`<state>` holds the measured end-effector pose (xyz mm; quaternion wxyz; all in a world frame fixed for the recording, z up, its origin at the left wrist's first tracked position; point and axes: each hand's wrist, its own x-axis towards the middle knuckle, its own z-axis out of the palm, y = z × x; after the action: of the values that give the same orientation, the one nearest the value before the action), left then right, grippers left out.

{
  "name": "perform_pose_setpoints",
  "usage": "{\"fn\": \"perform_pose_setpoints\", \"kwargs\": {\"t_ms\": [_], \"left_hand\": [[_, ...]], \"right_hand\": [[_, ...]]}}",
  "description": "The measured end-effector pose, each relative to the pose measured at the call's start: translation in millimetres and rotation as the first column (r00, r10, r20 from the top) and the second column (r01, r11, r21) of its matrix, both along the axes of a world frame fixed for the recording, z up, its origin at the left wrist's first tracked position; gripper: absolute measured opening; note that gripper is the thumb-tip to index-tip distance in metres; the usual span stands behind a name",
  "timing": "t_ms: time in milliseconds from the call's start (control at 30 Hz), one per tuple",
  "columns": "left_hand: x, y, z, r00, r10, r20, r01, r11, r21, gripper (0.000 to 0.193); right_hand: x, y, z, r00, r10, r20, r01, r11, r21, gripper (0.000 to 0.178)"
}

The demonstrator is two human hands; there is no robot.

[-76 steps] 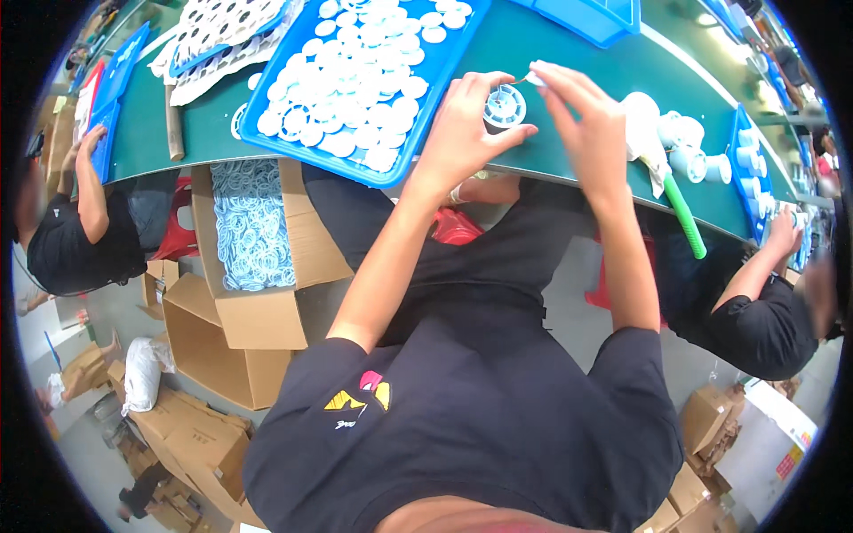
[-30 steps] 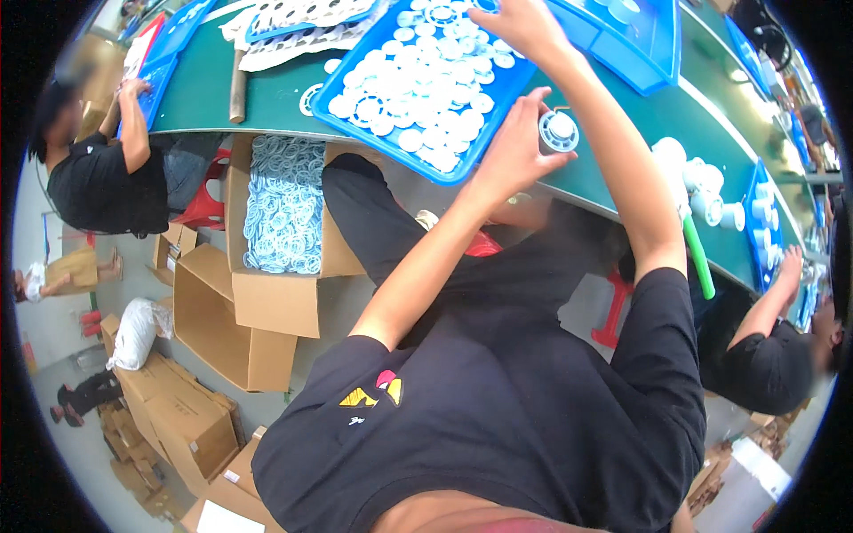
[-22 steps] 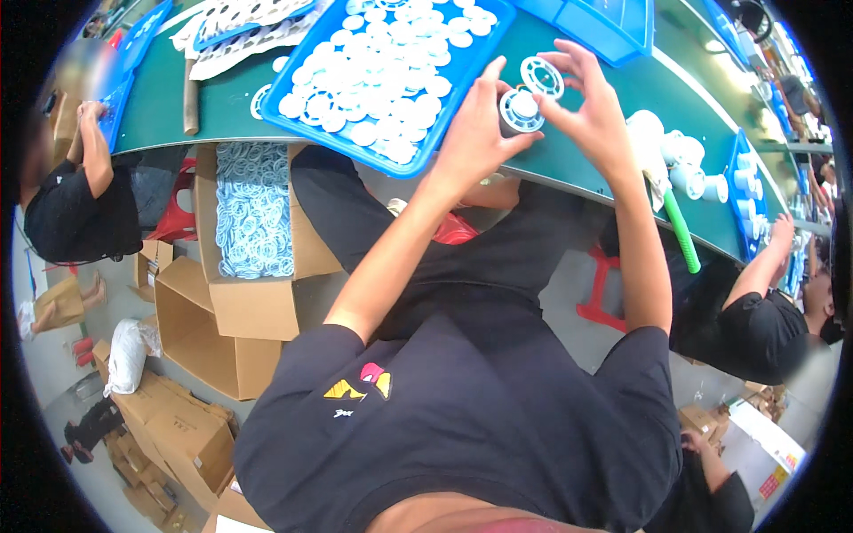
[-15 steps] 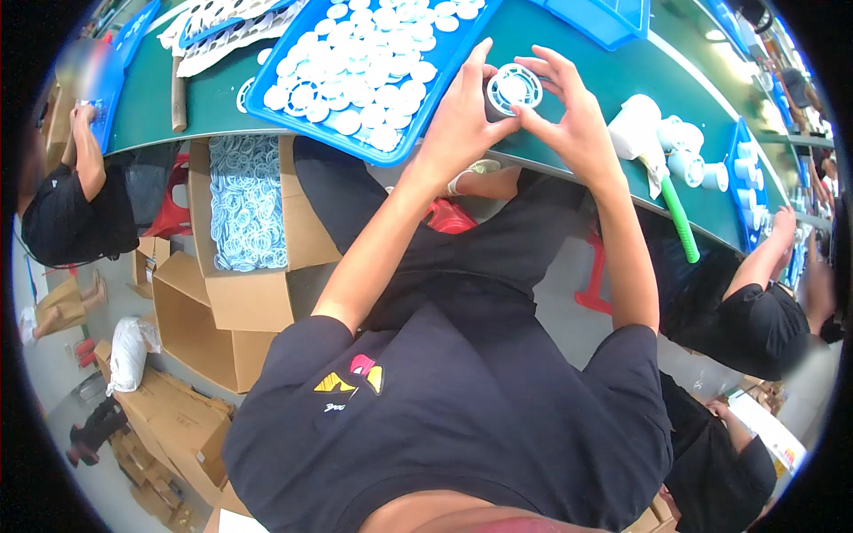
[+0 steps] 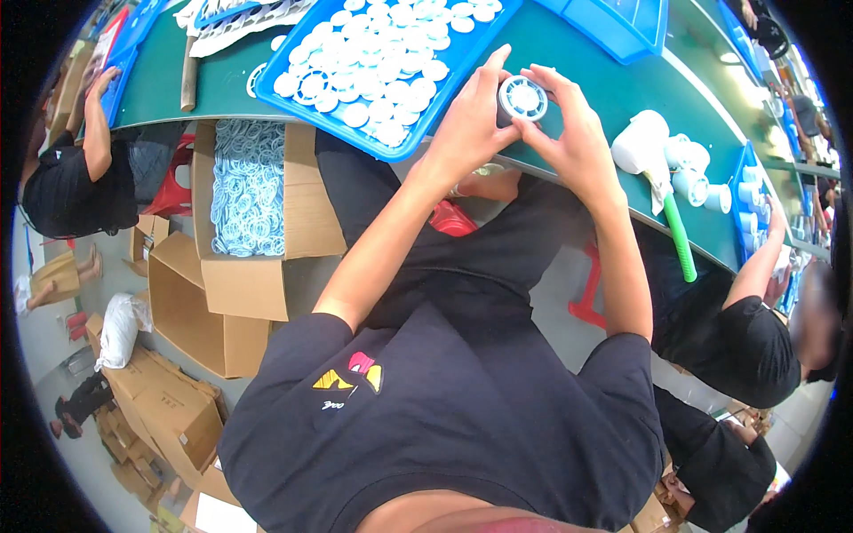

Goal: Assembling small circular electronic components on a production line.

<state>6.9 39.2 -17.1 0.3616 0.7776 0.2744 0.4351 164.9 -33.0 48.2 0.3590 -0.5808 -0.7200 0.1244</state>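
Note:
Over the near edge of the green table I hold a round part (image 5: pixel 522 99) with a white spoked ring on top and a darker side. My left hand (image 5: pixel 469 123) is closed on its left side, thumb near its lower edge. From the right, my right hand (image 5: pixel 573 133) curves around it, fingertips at the upper rim and thumb at the lower one. Its underside is hidden. Beside my left hand stands a blue tray (image 5: pixel 388 152) full of white discs (image 5: pixel 382 67), with a spoked ring (image 5: pixel 313 85) among them.
A hammer with a white-wrapped head (image 5: pixel 641 144) and green handle (image 5: pixel 680 238) lies on the right, beside white spools (image 5: pixel 691 186). Another blue tray (image 5: pixel 745 200) holds more spools. An open carton (image 5: pixel 242 286) of pale rings (image 5: pixel 249 191) stands below left. Co-workers sit on both sides.
Both hands and the round part have shifted slightly down and right in the picture. My right fingers have drawn in closer around its rim.

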Motion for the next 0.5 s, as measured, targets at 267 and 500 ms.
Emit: {"fn": "perform_pose_setpoints", "kwargs": {"t_ms": [267, 500], "left_hand": [[4.1, -10.5, 0.0, 0.997, 0.077, -0.025, -0.076, 0.996, 0.049, 0.090], [12.1, -26.8, -6.4, 0.976, 0.219, -0.009, -0.216, 0.966, 0.140, 0.077]], "right_hand": [[-5.4, 1.1, 4.5, 0.997, -0.031, 0.069, 0.031, 0.999, 0.012, 0.059], [-7.0, -0.9, 4.6, 0.997, -0.017, 0.077, 0.016, 1.000, 0.023, 0.054]]}}
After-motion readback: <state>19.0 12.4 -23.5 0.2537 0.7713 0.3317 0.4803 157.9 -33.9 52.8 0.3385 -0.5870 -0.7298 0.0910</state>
